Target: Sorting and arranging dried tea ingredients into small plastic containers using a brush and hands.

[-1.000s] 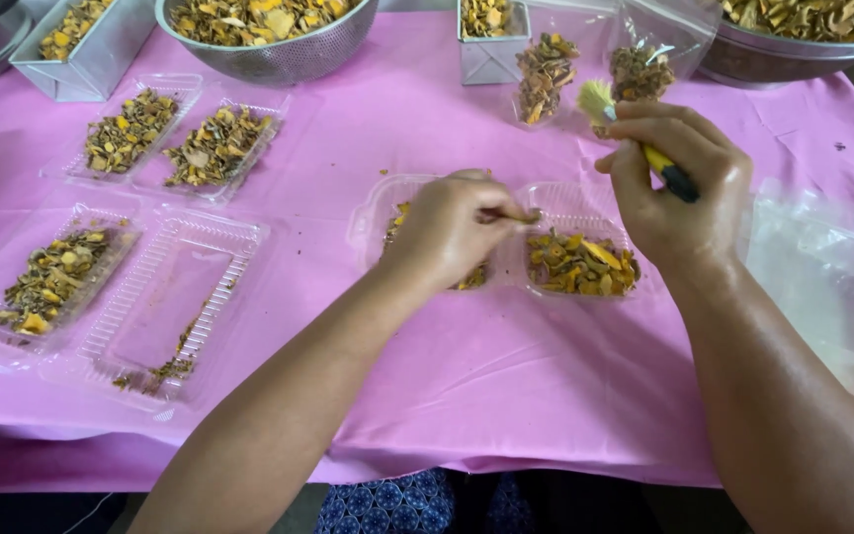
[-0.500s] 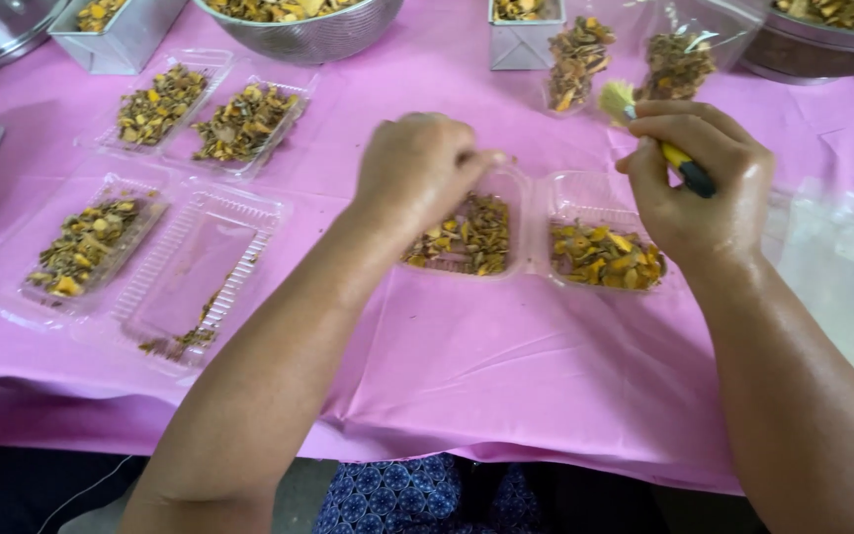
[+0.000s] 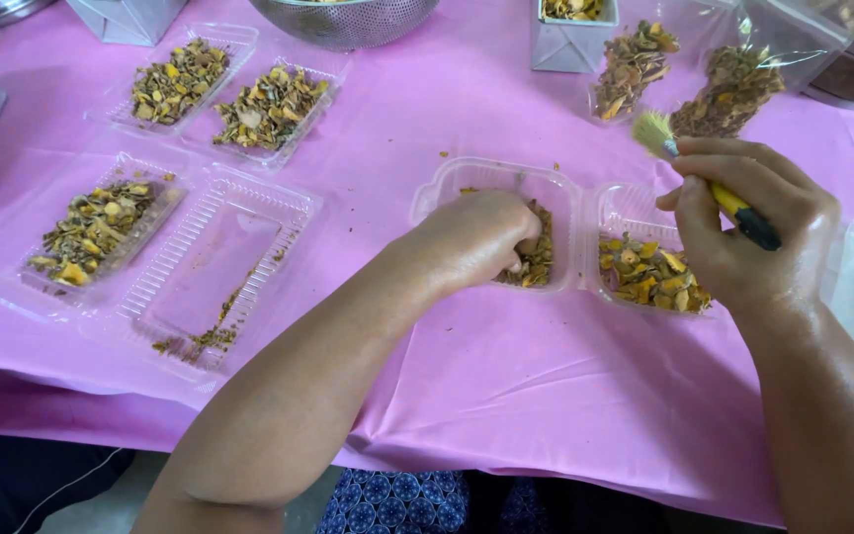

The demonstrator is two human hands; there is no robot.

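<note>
2 hands were seen over an open clear clamshell tray [image 3: 585, 198] lying lengthwise left to right: the left hand [image 3: 476, 237] was curled down into its left compartment, pinching dried herb pieces [image 3: 538, 259], while the right hand [image 3: 753, 232] was closed around a yellow-handled brush [image 3: 709, 178] above the right compartment.

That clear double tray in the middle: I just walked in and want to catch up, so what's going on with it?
A person sits at a table with a pink cloth. Their left hand reaches into one half of the open clear clamshell tray, fingers in the dried yellow-brown pieces. The right hand holds a small brush above the other half, which also holds pieces. More filled trays lie to the left, one tray almost empty.
</note>
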